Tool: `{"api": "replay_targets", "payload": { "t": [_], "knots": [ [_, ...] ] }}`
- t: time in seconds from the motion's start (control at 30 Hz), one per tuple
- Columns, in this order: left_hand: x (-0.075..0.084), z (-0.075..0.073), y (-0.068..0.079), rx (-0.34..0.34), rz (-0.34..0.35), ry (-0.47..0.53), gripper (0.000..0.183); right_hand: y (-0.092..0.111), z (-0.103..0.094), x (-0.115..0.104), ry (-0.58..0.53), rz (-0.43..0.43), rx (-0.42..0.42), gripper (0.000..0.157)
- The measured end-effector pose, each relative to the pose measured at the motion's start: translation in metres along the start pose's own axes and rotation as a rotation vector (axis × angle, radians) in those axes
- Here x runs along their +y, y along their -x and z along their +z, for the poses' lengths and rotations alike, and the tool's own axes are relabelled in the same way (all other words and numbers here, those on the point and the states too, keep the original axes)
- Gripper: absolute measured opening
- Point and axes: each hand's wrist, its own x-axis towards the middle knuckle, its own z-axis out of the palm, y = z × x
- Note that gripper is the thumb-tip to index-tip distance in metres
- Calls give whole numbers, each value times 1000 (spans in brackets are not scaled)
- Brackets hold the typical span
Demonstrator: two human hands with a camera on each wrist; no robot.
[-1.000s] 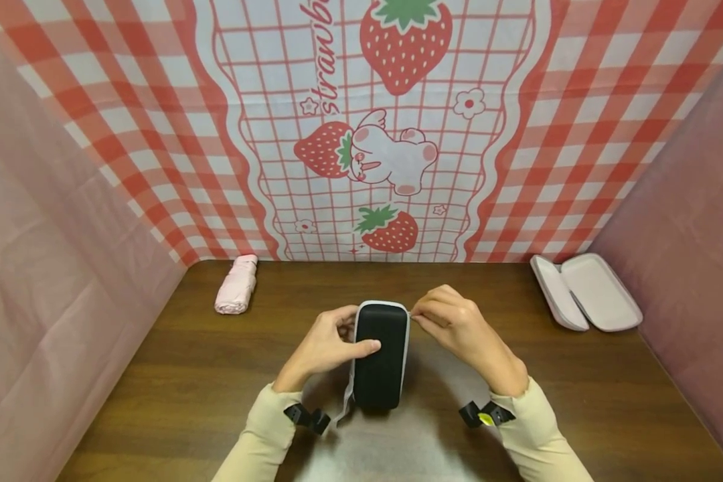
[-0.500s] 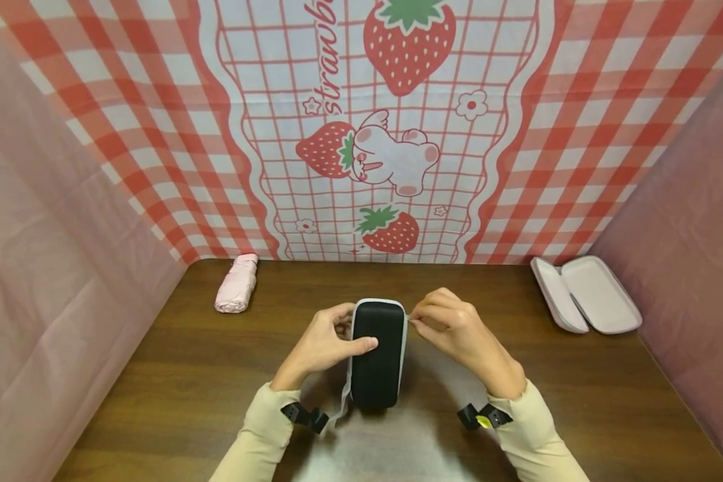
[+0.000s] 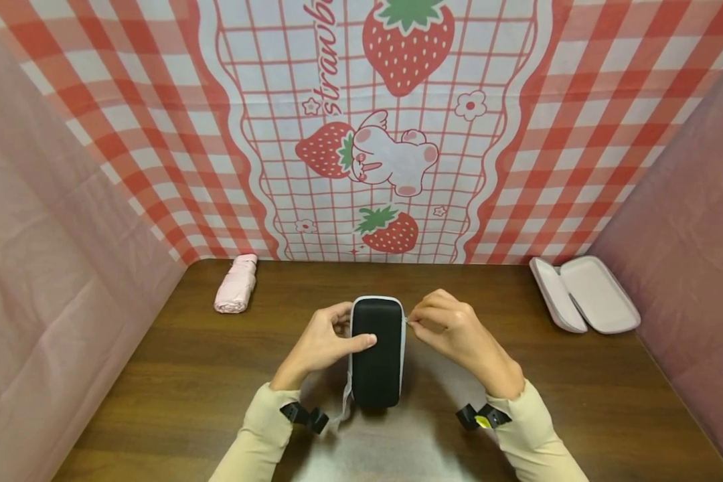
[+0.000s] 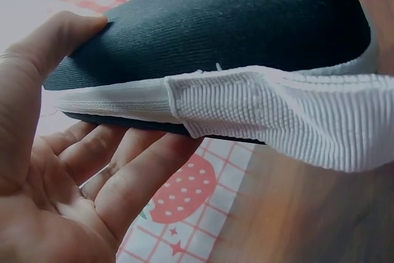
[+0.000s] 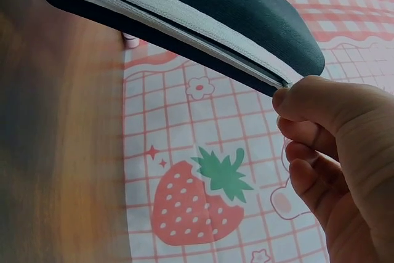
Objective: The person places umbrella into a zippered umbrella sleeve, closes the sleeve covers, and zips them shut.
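A black zip-up case (image 3: pixel 376 361) with white zipper tape stands on end above the table, in the middle of the head view. My left hand (image 3: pixel 322 341) grips its left side, thumb on the black face and fingers behind. From that side hangs a white ribbed strap (image 4: pixel 326 121), large in the left wrist view. At the upper right edge my right hand (image 3: pixel 448 328) pinches the zipper pull, mostly hidden by the fingertips. In the right wrist view the zipper (image 5: pixel 203 38) shows a narrow dark gap running up to those fingertips.
A pale open case (image 3: pixel 599 294) lies at the back right of the brown wooden table (image 3: pixel 175 395). Toward the back left is a rolled pink cloth-like bundle (image 3: pixel 237 284). A strawberry-print cloth (image 3: pixel 391 161) hangs behind, with pink cloth walls at both sides.
The pinching right fingertips have slid slightly down along the case's right edge. The case has shifted a little left and up in view, with the left hand keeping its grip.
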Motion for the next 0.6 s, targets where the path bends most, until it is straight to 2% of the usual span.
{"api": "replay_targets", "payload": {
  "t": [0.3,0.6],
  "knots": [
    [2,-1,0,22,-29,20,43,-1,0,-3,-1,19,-22,20],
    [3,-2,0,23,-45,65,45,-1,4,-3,-3,-6,-31,18]
  ]
}}
